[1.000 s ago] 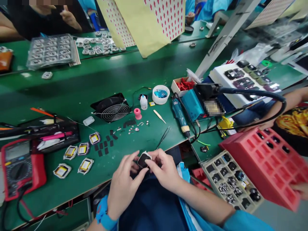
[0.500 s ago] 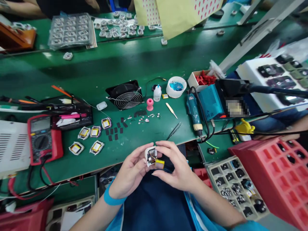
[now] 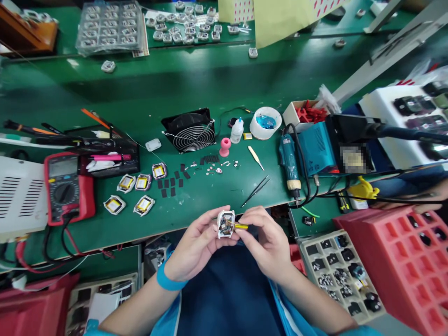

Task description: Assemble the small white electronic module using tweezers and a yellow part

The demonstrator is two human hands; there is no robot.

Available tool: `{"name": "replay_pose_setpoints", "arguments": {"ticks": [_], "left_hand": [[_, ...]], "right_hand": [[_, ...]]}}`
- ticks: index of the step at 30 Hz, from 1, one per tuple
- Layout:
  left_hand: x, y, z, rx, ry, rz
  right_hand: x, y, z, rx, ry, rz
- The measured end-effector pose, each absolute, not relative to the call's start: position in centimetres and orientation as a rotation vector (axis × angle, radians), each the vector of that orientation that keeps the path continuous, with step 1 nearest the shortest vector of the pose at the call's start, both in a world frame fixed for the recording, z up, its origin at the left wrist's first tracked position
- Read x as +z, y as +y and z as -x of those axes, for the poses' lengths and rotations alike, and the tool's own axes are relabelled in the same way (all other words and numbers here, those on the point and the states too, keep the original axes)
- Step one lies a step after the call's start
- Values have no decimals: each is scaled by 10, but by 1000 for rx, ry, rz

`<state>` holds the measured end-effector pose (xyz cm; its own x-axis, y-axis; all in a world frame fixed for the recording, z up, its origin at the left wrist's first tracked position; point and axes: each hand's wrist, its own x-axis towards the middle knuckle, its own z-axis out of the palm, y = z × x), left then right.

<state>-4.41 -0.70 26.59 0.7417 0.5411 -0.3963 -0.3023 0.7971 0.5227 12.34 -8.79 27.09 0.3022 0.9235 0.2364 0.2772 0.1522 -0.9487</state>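
Observation:
My left hand (image 3: pixel 196 242) grips a small white device shell (image 3: pixel 225 224), open side up, with a circuit board and wires showing inside. My right hand (image 3: pixel 265 238) pinches a small yellow-wrapped battery (image 3: pixel 241 227) that sticks out at the shell's right edge. Both hands hover just in front of the green bench's (image 3: pixel 147 100) near edge, over my lap. A blue band circles my left wrist.
On the bench lie black tweezers (image 3: pixel 256 191), several yellow-centred shells (image 3: pixel 135 192), black pads, a small fan (image 3: pixel 189 131), a pink stand (image 3: pixel 224 146), a red multimeter (image 3: pixel 67 186), a blue electric screwdriver (image 3: pixel 290 164) and a glue cup (image 3: pixel 265 122). A red compartment tray (image 3: pixel 402 261) and a parts tray (image 3: pixel 338 270) sit at right.
The black-faced unit has been turned over and its inside is exposed. The yellow battery has swung from below the shell to its right side, and the view has tilted down.

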Motion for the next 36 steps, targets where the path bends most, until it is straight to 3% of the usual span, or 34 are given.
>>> {"name": "replay_pose_setpoints", "arguments": {"ticks": [11, 15, 21, 29, 36], "left_hand": [[258, 4, 52, 381, 718, -654], [247, 30, 65, 317, 949, -1253], [236, 48, 82, 444, 1196, -2247], [230, 46, 80, 660, 953, -2319], [220, 52, 71, 702, 907, -2386]], "right_hand": [[254, -77, -128, 807, -1070, 1456], [237, -58, -125, 781, -1265, 1544], [227, -44, -121, 505, -1596, 1693], [219, -48, -119, 292, -1825, 1569], [215, -44, -106, 360, -1929, 1577]]}}
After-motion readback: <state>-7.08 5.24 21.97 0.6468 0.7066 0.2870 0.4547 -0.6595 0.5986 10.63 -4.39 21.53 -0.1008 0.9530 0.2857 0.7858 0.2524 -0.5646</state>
